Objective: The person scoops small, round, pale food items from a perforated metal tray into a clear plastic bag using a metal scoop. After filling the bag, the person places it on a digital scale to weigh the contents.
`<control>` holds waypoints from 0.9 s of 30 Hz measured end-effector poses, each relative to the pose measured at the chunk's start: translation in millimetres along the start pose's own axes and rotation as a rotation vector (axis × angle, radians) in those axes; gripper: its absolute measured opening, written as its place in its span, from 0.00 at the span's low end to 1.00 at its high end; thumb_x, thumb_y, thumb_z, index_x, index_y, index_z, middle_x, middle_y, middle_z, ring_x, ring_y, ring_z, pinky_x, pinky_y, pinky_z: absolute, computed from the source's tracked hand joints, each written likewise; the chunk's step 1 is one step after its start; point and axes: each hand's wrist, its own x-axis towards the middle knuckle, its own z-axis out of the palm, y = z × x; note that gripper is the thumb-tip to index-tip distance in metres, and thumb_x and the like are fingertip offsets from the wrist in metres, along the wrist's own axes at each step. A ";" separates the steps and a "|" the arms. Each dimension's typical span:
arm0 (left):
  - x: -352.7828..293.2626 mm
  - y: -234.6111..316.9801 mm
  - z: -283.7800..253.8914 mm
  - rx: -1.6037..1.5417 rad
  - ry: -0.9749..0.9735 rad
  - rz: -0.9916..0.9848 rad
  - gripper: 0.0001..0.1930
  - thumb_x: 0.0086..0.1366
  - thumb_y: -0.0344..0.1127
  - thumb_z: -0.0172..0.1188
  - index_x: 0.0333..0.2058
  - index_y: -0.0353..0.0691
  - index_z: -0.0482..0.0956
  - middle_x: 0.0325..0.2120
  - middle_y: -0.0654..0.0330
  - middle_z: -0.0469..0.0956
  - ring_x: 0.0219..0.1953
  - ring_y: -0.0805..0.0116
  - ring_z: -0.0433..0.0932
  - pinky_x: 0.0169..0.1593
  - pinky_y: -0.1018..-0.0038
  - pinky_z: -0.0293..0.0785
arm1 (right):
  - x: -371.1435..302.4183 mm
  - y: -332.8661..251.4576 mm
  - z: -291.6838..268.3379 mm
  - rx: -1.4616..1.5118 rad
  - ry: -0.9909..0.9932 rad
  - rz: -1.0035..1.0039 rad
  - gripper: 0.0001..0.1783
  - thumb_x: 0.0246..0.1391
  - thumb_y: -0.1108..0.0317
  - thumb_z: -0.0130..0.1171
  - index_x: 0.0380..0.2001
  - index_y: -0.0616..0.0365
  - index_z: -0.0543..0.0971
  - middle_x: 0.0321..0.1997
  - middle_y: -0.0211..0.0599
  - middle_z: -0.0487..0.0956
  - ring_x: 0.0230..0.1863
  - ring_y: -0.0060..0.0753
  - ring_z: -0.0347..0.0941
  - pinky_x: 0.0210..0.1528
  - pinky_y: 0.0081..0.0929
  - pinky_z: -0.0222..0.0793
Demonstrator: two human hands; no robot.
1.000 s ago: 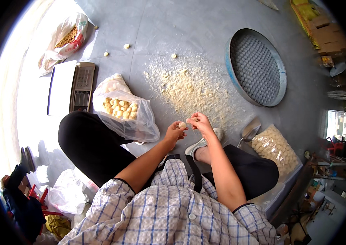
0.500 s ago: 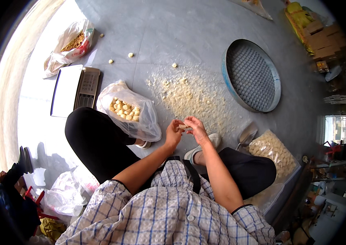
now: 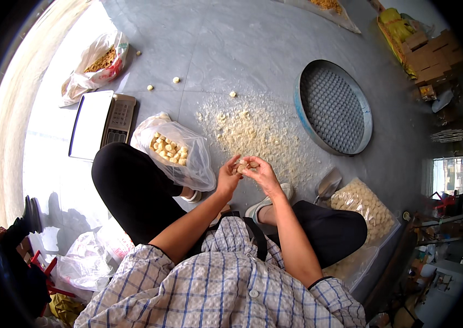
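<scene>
both hands meet above the knees: the left hand (image 3: pixel 227 177) and right hand (image 3: pixel 261 174) pinch a small pale clove (image 3: pixel 244 165) between closed fingertips. just left sits a clear bag (image 3: pixel 174 150) of cloves; beyond, scattered peelings (image 3: pixel 259 134), then a round sieve (image 3: pixel 334 106).

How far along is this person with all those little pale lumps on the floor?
Done, it seems: an open clear bag by the left knee already holds peeled-looking pale pieces, and husk-like scraps litter the floor. In hand: the left hand and right hand meet on one small piece. Left: a larger bag of pale lumps beside the right leg looks well filled.
</scene>
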 end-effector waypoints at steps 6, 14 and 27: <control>13.3 -19.9 -10.1 0.122 -0.115 0.145 0.20 0.57 0.19 0.49 0.50 0.33 0.69 0.37 0.63 0.77 0.34 0.78 0.74 0.34 0.83 0.68 | 0.8 -3.1 2.3 -0.124 0.016 -0.038 0.13 0.44 0.71 0.63 0.33 0.57 0.71 0.32 0.29 0.72 0.36 0.21 0.69 0.37 0.21 0.70; -6.2 10.9 -4.8 0.109 -0.147 -0.083 0.22 0.59 0.27 0.52 0.53 0.33 0.65 0.36 0.59 0.76 0.35 0.72 0.76 0.35 0.79 0.69 | -2.7 9.6 1.5 0.079 0.152 0.039 0.12 0.45 0.63 0.64 0.26 0.53 0.70 0.24 0.23 0.72 0.23 0.14 0.64 0.24 0.14 0.56; -4.7 -2.4 -11.4 0.037 0.036 -0.137 0.14 0.62 0.41 0.53 0.39 0.35 0.66 0.23 0.61 0.71 0.19 0.75 0.70 0.21 0.80 0.64 | 2.6 18.0 3.0 0.477 0.207 0.054 0.08 0.51 0.64 0.56 0.28 0.53 0.69 0.29 0.27 0.73 0.25 0.14 0.64 0.22 0.11 0.56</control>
